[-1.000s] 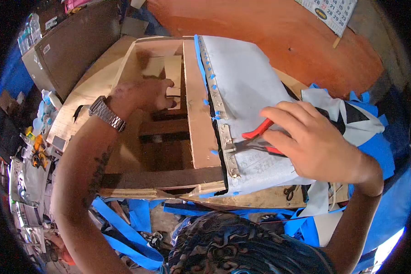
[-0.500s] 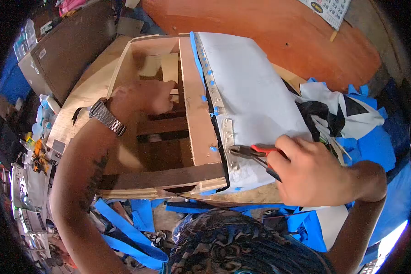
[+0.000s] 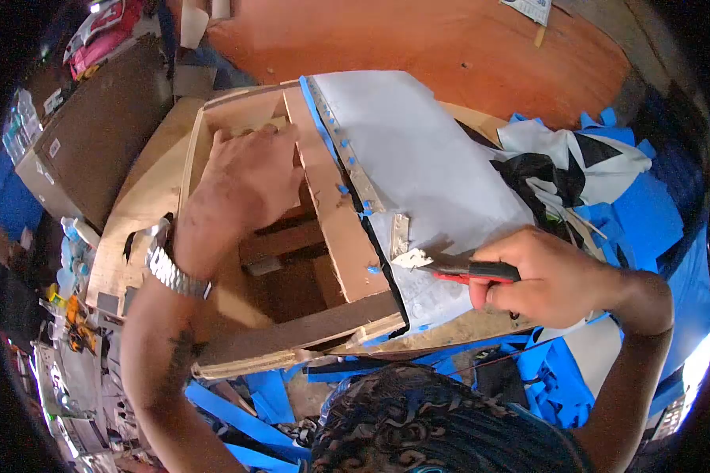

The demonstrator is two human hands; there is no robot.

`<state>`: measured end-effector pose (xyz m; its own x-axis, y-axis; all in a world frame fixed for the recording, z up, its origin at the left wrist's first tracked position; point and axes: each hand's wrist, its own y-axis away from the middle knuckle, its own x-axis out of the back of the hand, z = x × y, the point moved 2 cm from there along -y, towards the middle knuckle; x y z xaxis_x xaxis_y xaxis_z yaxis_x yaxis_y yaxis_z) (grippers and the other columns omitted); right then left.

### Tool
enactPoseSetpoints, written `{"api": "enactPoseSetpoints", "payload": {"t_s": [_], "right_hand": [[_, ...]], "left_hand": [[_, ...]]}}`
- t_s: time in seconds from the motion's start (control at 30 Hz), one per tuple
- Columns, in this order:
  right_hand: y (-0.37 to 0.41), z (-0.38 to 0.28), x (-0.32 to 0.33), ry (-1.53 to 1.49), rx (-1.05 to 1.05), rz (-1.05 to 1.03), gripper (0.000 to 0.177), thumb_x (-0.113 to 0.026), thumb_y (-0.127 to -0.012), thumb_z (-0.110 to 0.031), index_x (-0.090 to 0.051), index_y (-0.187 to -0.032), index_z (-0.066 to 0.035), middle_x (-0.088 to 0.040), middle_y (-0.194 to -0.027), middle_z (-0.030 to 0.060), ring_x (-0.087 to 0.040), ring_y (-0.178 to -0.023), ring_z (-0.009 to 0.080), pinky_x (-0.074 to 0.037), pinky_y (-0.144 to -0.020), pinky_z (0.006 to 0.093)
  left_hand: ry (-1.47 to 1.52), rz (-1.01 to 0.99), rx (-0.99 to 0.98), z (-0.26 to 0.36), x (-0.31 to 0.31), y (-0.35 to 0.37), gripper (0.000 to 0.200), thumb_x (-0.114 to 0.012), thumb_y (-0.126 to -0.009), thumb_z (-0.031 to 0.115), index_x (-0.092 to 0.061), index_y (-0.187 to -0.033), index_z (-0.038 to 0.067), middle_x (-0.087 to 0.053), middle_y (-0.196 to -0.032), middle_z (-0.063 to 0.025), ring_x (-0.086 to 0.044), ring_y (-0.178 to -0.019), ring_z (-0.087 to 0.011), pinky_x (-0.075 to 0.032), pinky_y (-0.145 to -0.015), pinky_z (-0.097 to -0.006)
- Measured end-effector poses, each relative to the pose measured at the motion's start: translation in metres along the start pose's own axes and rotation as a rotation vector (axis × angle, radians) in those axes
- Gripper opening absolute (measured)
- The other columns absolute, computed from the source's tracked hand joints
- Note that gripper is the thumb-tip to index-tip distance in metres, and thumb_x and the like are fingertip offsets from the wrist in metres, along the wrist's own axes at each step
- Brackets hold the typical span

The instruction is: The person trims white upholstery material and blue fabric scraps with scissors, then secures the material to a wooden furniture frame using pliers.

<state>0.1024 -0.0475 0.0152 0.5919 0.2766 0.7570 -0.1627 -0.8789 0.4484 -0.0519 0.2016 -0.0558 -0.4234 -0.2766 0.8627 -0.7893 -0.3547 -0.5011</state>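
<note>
My right hand (image 3: pixel 546 276) is closed round the red and black handles of a pair of pliers (image 3: pixel 472 273). The pliers' jaws meet a torn, whitish strip (image 3: pixel 410 258) peeled up along the edge of the white covering (image 3: pixel 414 150). That covering lies over the right part of a wooden frame (image 3: pixel 317 185). Over the frame's open left part, my left hand (image 3: pixel 252 175) has its fingers curled down beside the inner board. Its fingertips are hidden, so what they hold cannot be made out. Blue bits (image 3: pixel 344 190) dot the covering's edge.
A wooden board (image 3: pixel 134 229) lies under the frame. White, black and blue fabric (image 3: pixel 607 165) is heaped at right, and blue strips (image 3: pixel 237 418) lie below. A cardboard box (image 3: pixel 95 134) stands at left; an orange-brown panel (image 3: pixel 418 43) is behind.
The view has shifted. My left hand has moved farther up the frame's opening. My right hand has turned the pliers and pulled them rightward, and a whitish piece now shows at their jaws.
</note>
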Motion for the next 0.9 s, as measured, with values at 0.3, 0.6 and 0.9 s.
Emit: {"api": "enactPoseSetpoints", "payload": {"t_s": [0.3, 0.6, 0.9], "right_hand": [[0.007, 0.002, -0.027, -0.432, -0.125, -0.025, 0.011, -0.056, -0.081, -0.006, -0.064, -0.088, -0.003, -0.059, -0.061, 0.0022, -0.054, -0.053, 0.0087, -0.041, -0.049, 0.0273], [-0.010, 0.043, -0.148, -1.513, 0.578, 0.262, 0.006, -0.054, -0.088, -0.007, -0.052, -0.085, -0.002, -0.059, -0.093, 0.0175, -0.055, -0.063, 0.0187, -0.038, -0.052, 0.0273], [0.044, 0.281, -0.130, -1.179, 0.281, 1.489, 0.020, -0.051, -0.095, -0.020, -0.060, -0.108, -0.007, -0.064, -0.101, 0.0074, -0.062, -0.086, 0.0187, -0.049, -0.068, 0.0318]], "left_hand": [[0.406, 0.180, -0.332, 0.048, 0.024, -0.011, 0.026, -0.064, -0.092, 0.022, -0.062, -0.112, 0.006, -0.066, -0.079, -0.0119, -0.064, -0.077, -0.0312, -0.048, -0.077, -0.0428], [0.847, -0.065, -0.581, 0.064, 0.029, -0.001, 0.032, -0.066, -0.091, 0.022, -0.063, -0.117, 0.003, -0.059, -0.100, -0.0140, -0.058, -0.088, -0.0306, -0.046, -0.082, -0.0388], [0.575, -0.144, -0.452, 0.073, 0.043, 0.005, 0.037, -0.073, -0.084, 0.017, -0.063, -0.116, 0.002, -0.059, -0.117, -0.0157, -0.057, -0.111, -0.0337, -0.047, -0.096, -0.0406]]}}
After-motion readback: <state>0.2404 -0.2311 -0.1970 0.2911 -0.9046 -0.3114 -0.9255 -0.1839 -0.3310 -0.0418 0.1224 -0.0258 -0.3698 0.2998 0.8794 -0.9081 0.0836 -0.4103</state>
